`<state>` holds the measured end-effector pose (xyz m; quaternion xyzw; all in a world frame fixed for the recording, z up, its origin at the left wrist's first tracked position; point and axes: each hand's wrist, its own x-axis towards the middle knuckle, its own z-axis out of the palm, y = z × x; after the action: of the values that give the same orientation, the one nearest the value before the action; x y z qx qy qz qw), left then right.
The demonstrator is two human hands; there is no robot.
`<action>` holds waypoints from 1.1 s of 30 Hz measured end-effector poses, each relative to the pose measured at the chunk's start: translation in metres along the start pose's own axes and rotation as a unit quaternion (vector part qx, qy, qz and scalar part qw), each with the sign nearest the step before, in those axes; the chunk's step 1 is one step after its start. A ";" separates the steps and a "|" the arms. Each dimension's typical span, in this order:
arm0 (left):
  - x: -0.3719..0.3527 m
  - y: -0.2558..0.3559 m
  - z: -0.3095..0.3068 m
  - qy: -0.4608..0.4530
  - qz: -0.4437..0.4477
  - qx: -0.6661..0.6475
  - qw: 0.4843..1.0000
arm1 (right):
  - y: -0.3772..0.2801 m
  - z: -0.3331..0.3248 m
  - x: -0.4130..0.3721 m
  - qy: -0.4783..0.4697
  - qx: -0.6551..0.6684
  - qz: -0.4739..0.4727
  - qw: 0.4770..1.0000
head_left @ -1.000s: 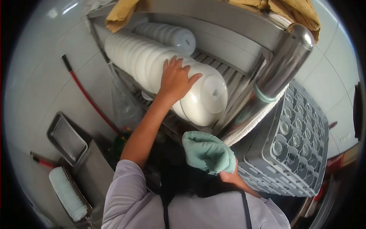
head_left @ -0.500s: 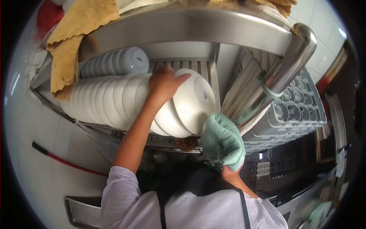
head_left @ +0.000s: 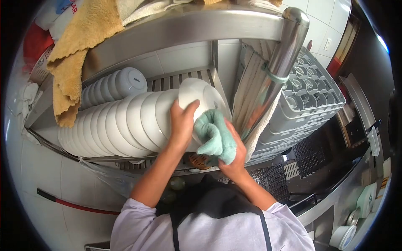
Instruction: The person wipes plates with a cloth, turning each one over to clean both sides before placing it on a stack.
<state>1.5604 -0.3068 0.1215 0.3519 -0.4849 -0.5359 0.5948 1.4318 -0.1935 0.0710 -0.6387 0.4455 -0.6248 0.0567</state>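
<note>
Cloth meets bowl: the right hand (head_left: 234, 154), lower right of the bowl half a second ago, has brought a green cloth (head_left: 215, 138) up to the front white bowl (head_left: 197, 88) at mid-frame, so both hands now work at one piece.

The right hand is wrapped round the bunched cloth; the left hand (head_left: 182, 124) appears to pinch the bowl, thumb on its face, other fingers hidden. Cloth covers the bowl's lower face, and exactly where they touch is hard to make out.
</note>
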 end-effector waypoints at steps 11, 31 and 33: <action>-0.084 0.041 -0.042 0.033 -0.086 -0.317 0.944 | -0.067 -0.004 0.063 -0.201 -0.115 -0.253 0.939; -0.247 0.104 -0.055 0.309 0.277 0.097 0.905 | -0.155 0.072 0.144 -0.170 0.291 -0.312 0.888; -0.258 0.111 -0.054 0.349 0.290 0.078 0.888 | -0.144 0.088 0.145 -0.234 0.340 -0.249 0.876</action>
<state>1.6564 -0.0403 0.1586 0.4051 -0.3669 -0.1423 0.8253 1.5525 -0.2427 0.2513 -0.7972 0.0056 -0.5638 0.2157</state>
